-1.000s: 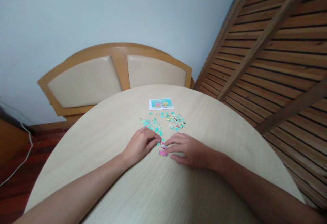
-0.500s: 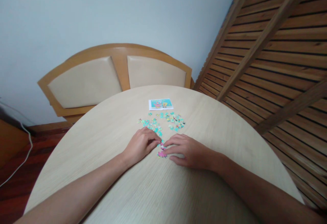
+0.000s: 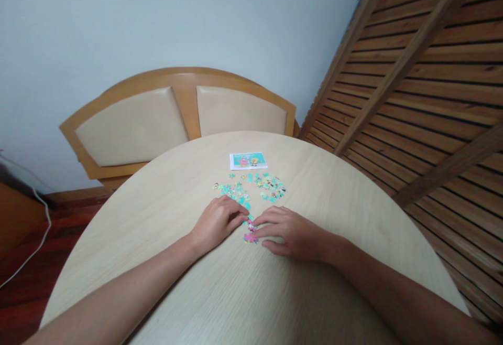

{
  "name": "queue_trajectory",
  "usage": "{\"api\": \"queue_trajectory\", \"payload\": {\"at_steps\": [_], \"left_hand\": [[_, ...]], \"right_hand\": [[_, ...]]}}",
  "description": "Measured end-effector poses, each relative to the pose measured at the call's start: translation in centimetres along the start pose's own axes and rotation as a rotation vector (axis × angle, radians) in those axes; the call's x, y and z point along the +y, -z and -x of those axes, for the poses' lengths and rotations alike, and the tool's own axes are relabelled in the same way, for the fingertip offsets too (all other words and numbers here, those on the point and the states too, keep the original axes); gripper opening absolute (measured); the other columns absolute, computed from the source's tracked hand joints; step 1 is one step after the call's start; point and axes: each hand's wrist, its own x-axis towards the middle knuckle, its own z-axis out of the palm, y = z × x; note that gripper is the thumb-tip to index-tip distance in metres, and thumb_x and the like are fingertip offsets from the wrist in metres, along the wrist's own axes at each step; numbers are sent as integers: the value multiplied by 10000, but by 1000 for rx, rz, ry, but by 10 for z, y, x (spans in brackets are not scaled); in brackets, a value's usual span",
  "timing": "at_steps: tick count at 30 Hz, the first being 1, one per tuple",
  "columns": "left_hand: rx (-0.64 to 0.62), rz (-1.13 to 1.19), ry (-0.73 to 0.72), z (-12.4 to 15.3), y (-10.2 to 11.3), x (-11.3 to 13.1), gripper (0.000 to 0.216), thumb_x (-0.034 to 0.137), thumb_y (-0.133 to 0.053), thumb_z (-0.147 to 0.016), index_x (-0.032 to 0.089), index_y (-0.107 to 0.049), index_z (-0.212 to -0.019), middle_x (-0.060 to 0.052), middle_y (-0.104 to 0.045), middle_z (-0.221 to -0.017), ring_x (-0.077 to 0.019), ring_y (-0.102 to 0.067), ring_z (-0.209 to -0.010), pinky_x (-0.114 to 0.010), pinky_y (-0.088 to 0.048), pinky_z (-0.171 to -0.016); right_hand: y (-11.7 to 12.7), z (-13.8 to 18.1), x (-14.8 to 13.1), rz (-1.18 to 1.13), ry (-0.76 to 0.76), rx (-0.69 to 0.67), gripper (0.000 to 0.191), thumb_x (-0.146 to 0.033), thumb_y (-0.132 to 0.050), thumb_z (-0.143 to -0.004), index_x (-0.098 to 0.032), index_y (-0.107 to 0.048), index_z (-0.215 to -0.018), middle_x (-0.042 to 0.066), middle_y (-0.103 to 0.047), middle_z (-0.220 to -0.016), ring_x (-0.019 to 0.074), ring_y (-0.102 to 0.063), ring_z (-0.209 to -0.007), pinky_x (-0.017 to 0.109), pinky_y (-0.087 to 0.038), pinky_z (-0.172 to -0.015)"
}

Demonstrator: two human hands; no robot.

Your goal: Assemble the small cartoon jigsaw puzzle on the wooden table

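A small strip of joined jigsaw pieces [image 3: 250,237], pink with some teal, lies on the table between my hands. At its upper end, my left hand [image 3: 220,222] has thumb and forefinger pinched at a jigsaw piece [image 3: 250,218], which the fingertips partly hide. From the other side my right hand [image 3: 288,232] reaches in with fingers spread, its fingertips touching the strip's right edge. Loose jigsaw pieces lie beyond in a left pile [image 3: 234,191] and a right pile [image 3: 273,187], mostly teal with some yellow.
Behind the piles lies a picture card [image 3: 248,161] with a pink and a yellow cartoon figure. The round wooden table [image 3: 188,298] has a padded chair back [image 3: 192,104] at its far edge. A slatted wooden screen [image 3: 424,88] stands at the right; a white cable [image 3: 46,219] hangs at left.
Both hands stay almost where they were around the strip. The whole view has shifted very slightly; no piece has clearly moved.
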Motion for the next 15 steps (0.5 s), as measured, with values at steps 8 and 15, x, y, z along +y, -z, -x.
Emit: {"api": "queue_trajectory", "payload": {"at_steps": [8, 15], "left_hand": [[-93, 7, -94, 7, 11, 1, 116, 264, -617, -971, 231, -699, -1045, -27, -743, -1022, -189, -661, -977, -338, -486, -907], [-152, -90, -176, 7, 16, 1, 196, 234, -537, -1003, 239, -731, -1036, -48, -719, -1083, -199, -639, -1015, -347, -471, -912]], "right_hand": [[0, 1, 1, -25, -3, 20, 320, -225, -607, -924, -267, -697, -1228, 58, -693, -1238, 203, -614, -1122, 389, -446, -989], [0, 1, -1, -22, -25, 3, 338, -220, -620, -917, -277, -694, -1242, 58, -690, -1250, 210, -609, -1137, 393, -436, -1002]]}}
